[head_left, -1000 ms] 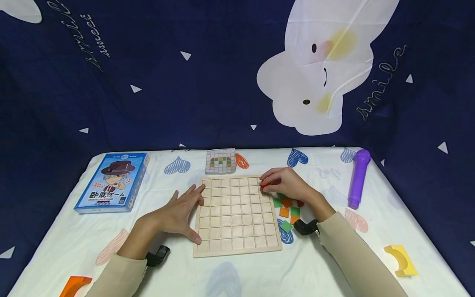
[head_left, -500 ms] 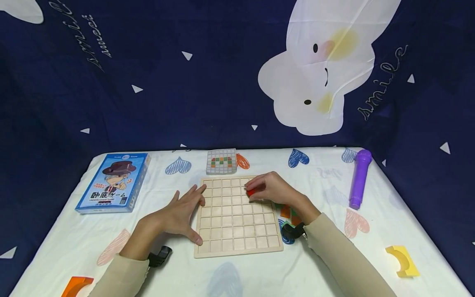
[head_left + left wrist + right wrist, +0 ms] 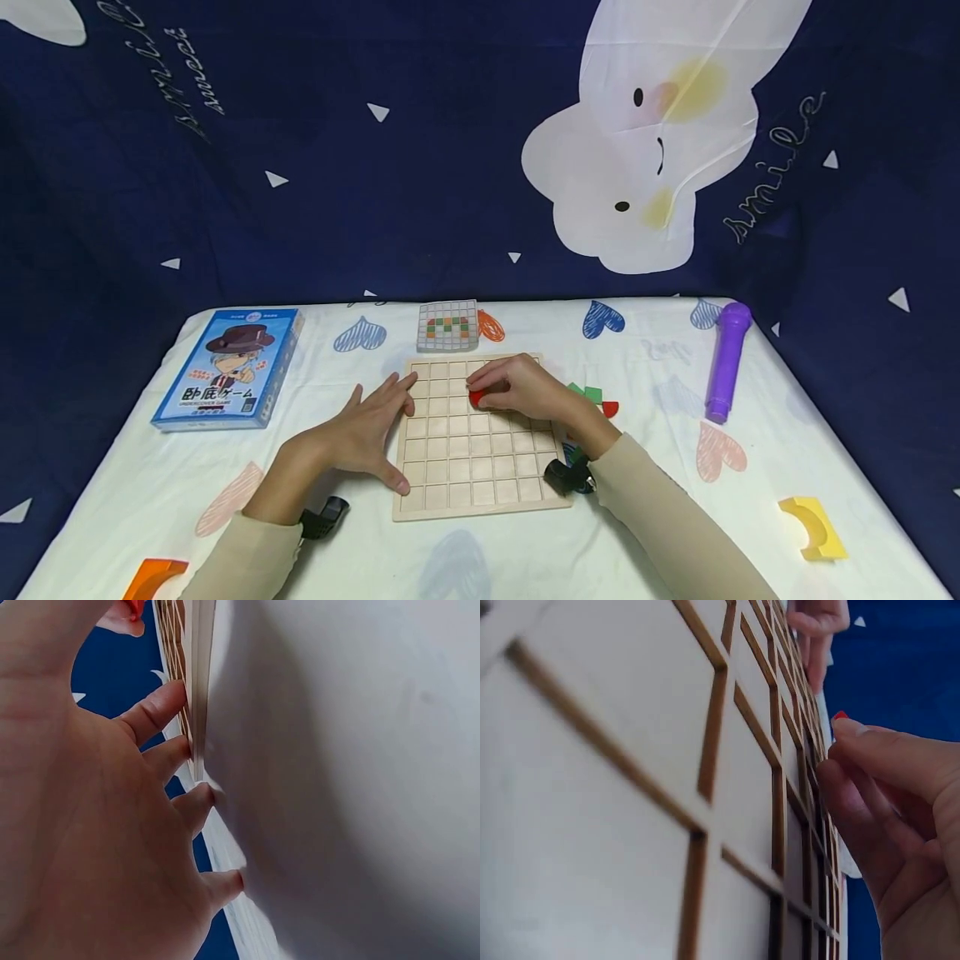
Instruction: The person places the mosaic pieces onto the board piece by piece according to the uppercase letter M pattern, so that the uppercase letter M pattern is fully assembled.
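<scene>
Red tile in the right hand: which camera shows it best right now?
The head view: the red tile shows pinched by the right hand over the wooden grid board. The right wrist view shows only a red sliver; the left wrist view, a red speck at its top edge.

Board [image 3: 480, 467]: near rows bare, open from the front. Left edge blocked by left hand [image 3: 360, 433]; upper middle by right hand [image 3: 525, 392]. Loose tiles [image 3: 592, 398] crowd the right side.

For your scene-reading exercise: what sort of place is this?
Probably a home play table: a heart-print cloth covers it, with a boxed game, a wooden grid board and a cartoon backdrop behind.
</scene>
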`<state>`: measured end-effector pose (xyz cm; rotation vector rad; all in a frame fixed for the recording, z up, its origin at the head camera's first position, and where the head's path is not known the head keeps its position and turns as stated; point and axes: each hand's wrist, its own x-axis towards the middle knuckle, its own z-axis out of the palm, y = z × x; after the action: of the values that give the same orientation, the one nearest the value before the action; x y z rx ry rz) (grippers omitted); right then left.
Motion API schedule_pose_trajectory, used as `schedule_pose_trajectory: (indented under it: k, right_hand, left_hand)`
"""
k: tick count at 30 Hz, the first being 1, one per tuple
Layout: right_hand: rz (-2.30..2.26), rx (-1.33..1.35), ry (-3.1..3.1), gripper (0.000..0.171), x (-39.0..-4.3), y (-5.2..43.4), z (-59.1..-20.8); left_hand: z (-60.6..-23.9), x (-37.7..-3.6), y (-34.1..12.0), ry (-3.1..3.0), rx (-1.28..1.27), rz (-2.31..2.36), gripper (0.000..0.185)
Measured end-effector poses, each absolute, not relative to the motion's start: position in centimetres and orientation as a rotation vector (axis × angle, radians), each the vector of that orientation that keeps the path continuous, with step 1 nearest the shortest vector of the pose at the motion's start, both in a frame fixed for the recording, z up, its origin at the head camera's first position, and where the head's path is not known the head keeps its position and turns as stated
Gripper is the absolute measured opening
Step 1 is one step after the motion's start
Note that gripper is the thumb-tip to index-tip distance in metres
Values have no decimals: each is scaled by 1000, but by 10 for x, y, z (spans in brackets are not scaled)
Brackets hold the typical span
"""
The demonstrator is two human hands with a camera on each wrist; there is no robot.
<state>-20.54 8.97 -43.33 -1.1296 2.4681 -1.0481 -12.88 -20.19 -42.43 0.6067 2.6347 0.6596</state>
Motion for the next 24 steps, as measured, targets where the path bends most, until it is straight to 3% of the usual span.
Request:
schedule_pose_trajectory:
  k: [24]
  right_hand:
    - [-993, -1279, 2424, 13, -209, 48, -428]
  left_hand:
    - [-422, -131, -202, 2639, 619, 625, 92]
